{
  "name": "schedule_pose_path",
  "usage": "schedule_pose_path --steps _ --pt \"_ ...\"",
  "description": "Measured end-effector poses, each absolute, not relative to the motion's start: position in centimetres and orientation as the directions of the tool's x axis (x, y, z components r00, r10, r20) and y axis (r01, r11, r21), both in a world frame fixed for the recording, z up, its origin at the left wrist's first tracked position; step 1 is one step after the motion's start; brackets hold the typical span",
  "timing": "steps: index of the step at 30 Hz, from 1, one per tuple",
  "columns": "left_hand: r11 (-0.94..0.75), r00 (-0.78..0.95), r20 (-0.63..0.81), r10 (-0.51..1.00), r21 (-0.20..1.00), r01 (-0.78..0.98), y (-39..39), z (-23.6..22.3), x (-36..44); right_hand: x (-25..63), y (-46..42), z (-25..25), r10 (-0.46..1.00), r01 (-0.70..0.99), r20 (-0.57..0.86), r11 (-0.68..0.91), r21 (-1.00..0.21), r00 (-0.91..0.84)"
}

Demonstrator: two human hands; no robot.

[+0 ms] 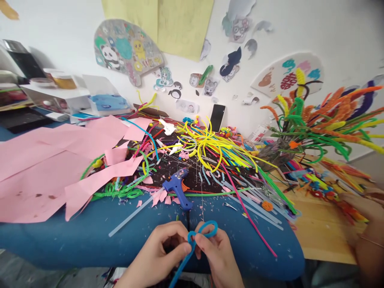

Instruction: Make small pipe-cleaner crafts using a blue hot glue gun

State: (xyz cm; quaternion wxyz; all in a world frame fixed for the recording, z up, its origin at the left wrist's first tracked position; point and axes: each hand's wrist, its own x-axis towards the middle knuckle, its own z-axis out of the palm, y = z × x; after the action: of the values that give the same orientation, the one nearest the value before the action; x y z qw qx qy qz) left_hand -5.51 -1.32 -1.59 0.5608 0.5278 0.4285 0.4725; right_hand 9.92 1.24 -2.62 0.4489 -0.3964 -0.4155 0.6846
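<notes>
Both hands meet at the front edge of the blue-covered table, holding one blue pipe cleaner (pixel 210 225) between them. It is bent into a small loop and a larger one, and its long tail hangs down between my hands. My left hand (pixel 163 250) pinches it just under the small loop with thumb and index finger. The thumb and fingers of my right hand (pixel 216 250) are closed on it at the base of the larger loop. A blue glue gun (pixel 177 187) lies just beyond my hands, its cord running toward me.
Pink paper sheets (pixel 39 172) cover the left side. Yellow pipe cleaners (pixel 207 142) heap behind the glue gun, near clear glue sticks (pixel 255 208). A phone (pixel 217 117) leans on the wall. At right stand a vase of pipe cleaners (pixel 274 154) and another person's hand (pixel 363 212).
</notes>
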Motion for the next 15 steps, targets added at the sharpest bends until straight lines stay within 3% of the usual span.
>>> schedule_pose_path --steps 5,15 --pt "-0.05 0.196 0.059 0.979 0.997 -0.054 -1.7 -1.5 -5.6 10.6 1.8 -1.6 0.919 -0.149 -0.201 -0.263 -0.953 -0.338" --pt "0.122 0.225 -0.062 0.972 0.956 -0.265 -1.8 -2.3 -5.1 10.8 2.1 -1.0 0.876 -0.074 -0.269 -0.323 -0.943 -0.401"
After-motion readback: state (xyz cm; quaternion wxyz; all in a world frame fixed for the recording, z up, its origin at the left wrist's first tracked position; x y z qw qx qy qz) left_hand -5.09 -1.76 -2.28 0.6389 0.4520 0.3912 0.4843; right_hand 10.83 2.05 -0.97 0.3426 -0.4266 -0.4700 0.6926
